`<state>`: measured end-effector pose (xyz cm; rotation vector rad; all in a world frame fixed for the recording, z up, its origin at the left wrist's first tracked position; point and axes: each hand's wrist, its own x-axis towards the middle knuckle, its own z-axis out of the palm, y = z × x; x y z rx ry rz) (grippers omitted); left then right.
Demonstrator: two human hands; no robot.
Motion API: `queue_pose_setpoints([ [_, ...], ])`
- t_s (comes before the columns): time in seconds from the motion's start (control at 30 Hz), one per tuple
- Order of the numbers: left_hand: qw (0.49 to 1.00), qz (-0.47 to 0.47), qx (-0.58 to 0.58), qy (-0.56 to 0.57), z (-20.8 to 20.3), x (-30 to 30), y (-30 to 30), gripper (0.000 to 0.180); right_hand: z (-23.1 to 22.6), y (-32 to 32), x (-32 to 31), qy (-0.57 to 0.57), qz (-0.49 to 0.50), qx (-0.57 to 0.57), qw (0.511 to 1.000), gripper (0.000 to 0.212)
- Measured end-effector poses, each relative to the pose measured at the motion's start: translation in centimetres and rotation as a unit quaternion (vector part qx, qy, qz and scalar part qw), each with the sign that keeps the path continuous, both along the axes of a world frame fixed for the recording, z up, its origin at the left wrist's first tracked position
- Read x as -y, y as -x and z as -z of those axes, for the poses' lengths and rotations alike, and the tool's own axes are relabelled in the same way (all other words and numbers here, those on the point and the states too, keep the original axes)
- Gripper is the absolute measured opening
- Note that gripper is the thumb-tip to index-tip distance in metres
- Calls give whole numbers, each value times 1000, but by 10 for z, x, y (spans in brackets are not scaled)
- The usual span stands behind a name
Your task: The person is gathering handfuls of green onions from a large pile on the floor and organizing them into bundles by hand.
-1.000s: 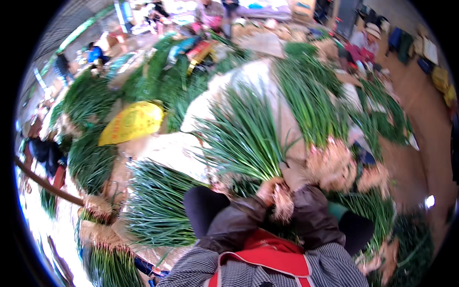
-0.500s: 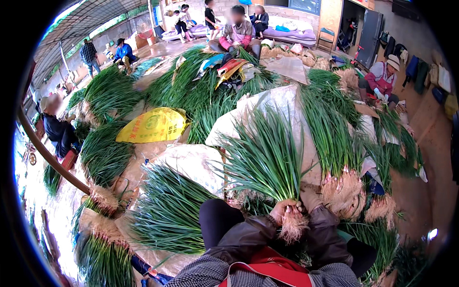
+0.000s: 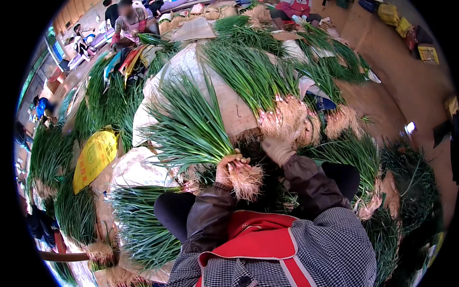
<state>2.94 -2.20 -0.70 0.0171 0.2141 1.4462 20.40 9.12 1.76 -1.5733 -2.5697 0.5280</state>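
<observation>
My left hand [image 3: 228, 168] is closed round a bunch of scallions [image 3: 198, 129] just above the roots. The green leaves fan out up and to the left, and the pale, shaggy roots [image 3: 246, 183] hang below my fist. To the right of the bunch, apart from it, is my right hand [image 3: 278, 151] in a light glove. Its fingers are smeared and partly in shadow, so their closure is unclear. Just beyond it lies a row of scallion bunches [image 3: 283, 119] with roots toward me.
A pale sack sheet [image 3: 184, 64] spreads under the bunches ahead. Piled scallions [image 3: 143, 225] lie by my left knee, more [image 3: 349, 162] to the right. A yellow bag [image 3: 95, 160] is at the left. Co-workers sit at the far side, one person [image 3: 129, 24] among colourful bags.
My view has swung right. My right hand has come away from the bunch's base toward the right, while the left still grips the scallions, now tilted further left.
</observation>
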Motion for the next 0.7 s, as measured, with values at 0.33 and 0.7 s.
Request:
queue_pose_setpoints([
  [0.33,999,-11,-43,1,3,4,5,23,-30,13,-14,-108,139,-169,970,28],
  [0.7,998,2,-68,16,5,1,5,20,-38,-70,-51,-232,-6,-80,969,19],
])
